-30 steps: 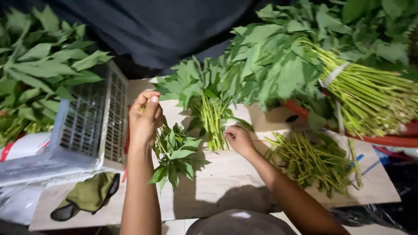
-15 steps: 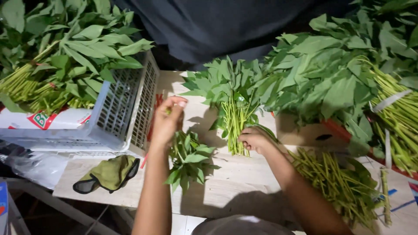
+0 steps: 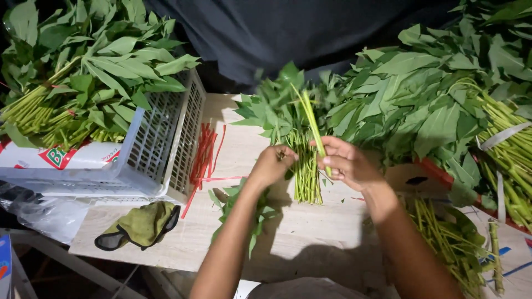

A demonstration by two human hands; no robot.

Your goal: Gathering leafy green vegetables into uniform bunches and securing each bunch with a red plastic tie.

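— What's in your right hand [image 3: 344, 164]?
— Your fingers pinch one green stem [image 3: 313, 128]; the leafy bunch [image 3: 292, 138] lies just beside it.
— And your left hand [image 3: 272, 165]?
— Curled shut against that bunch's stalks; red ties [image 3: 204, 152] lie further left.

The left hand [image 3: 272, 165] hides its fingertips; leaf piles run off-frame.

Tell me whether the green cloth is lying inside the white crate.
No, the green cloth lies on the wooden table, outside and below the white crate.
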